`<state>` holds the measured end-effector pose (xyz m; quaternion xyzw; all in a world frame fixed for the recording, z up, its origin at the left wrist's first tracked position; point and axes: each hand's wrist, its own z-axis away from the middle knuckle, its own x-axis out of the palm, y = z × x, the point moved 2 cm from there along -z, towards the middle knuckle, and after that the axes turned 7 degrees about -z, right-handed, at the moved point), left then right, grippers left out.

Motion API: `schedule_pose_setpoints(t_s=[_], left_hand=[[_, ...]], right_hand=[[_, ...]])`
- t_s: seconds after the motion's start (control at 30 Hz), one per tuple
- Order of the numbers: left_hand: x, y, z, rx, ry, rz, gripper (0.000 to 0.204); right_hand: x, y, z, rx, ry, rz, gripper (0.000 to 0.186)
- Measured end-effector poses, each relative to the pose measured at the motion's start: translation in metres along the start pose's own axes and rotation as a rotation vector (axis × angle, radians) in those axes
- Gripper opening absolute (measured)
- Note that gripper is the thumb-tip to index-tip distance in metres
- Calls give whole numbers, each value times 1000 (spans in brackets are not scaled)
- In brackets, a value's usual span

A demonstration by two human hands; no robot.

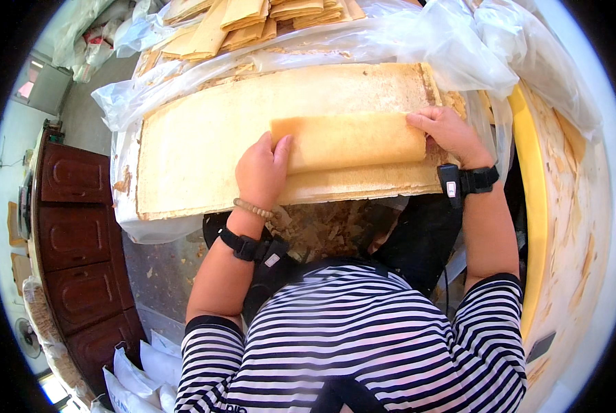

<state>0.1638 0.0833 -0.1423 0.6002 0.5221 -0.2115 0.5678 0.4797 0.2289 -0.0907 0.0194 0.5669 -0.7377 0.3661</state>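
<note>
A folded, flexible yellow sheet (352,141) lies near the front edge of a broad pale board (204,151). My left hand (261,168) grips its left end, thumb on top and fingers mostly hidden. At the opposite end, my right hand (454,135) pinches the upper right corner between the thumb and fingers, some of which are out of sight beneath. The sheet runs lengthwise between both hands, with a rounded fold along its near side. What the sheet is made of I cannot tell.
Similar folded yellow sheets (235,24) are stacked beyond the board. Crumpled clear plastic (452,45) surrounds the work surface. A yellow-edged surface (528,206) stands at right, dark wooden cabinets (77,234) at left. White sacks (139,375) sit low on the left; scraps (335,227) litter the floor.
</note>
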Motion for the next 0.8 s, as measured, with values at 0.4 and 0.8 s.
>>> schedule_pose_setpoints(t_s=[0.4,0.8], left_hand=[[3,2,-6,5,-6,-103,36],[0,14,-4,172,407,-410,61]], right_hand=[[39,-3,-10,-157,495,806,40],[122,-13,8,-539,207,921,62]])
